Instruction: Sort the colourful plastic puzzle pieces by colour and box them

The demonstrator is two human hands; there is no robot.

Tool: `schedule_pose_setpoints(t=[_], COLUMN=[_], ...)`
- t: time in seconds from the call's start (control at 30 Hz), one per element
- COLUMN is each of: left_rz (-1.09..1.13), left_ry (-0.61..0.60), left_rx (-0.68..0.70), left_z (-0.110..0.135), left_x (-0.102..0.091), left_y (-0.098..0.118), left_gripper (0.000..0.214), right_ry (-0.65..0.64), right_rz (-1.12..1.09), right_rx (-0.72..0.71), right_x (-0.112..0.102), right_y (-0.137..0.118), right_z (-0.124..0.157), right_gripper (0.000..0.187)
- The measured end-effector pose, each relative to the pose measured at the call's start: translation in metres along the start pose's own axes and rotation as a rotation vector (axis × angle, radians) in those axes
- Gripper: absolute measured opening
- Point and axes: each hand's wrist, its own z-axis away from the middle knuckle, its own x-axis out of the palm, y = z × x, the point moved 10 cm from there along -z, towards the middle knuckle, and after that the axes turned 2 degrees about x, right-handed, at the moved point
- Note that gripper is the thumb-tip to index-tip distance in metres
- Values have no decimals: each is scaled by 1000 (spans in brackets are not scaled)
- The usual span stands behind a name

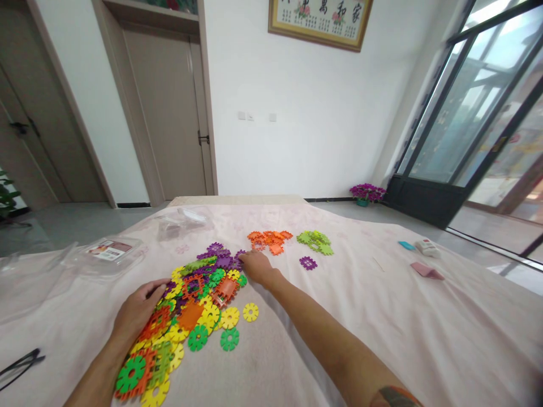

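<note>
A mixed pile of plastic building pieces, with yellow notched discs (230, 317), green notched discs (197, 337) and orange square pieces (190, 315), lies between my hands. My left hand (138, 314) rests against the pile's left side, fingers stretched over its edge and thumb apart. At the pile's far right corner, my right hand (258, 267) has its fingertips closed on a purple gear-edged piece (240, 259); part of it is covered. More purple pieces (223, 260) lie just left of those fingertips. A single purple piece (308, 263) sits apart, right of my right hand.
Beyond my right hand lie an orange group (271, 239) and a lime-green group (316, 242). Clear plastic packaging (112, 251) stands at left, with glasses (21, 364) nearer. A white object (427, 247) and pink cloth (425, 271) sit right on the tablecloth (360, 299).
</note>
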Motion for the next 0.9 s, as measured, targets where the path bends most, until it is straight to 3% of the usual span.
schedule_pose_setpoints(t=[0.27, 0.43, 0.57, 0.67, 0.77, 0.9], left_rz=[29, 3, -7, -13, -10, -3], left_ry=[-20, -10, -5, -13, -22, -14], left_rx=[-20, -14, -3, -5, -17, -19], left_z=[1, 0, 1, 2, 2, 2], left_x=[3, 2, 0, 0, 1, 1], left_y=[-1, -1, 1, 3, 3, 3], left_gripper=[49, 48, 47, 48, 47, 47], right_ry=[139, 275, 261, 262, 288, 270], right_rz=[-95, -82, 47, 88, 47, -159], right_rx=[122, 337, 561, 671, 613, 369], right_x=[-30, -55, -68, -72, -68, -48], right_y=[22, 72, 118, 136, 125, 76], right_z=[43, 83, 111, 123, 119, 93], right_gripper=[30, 39, 43, 39, 35, 30])
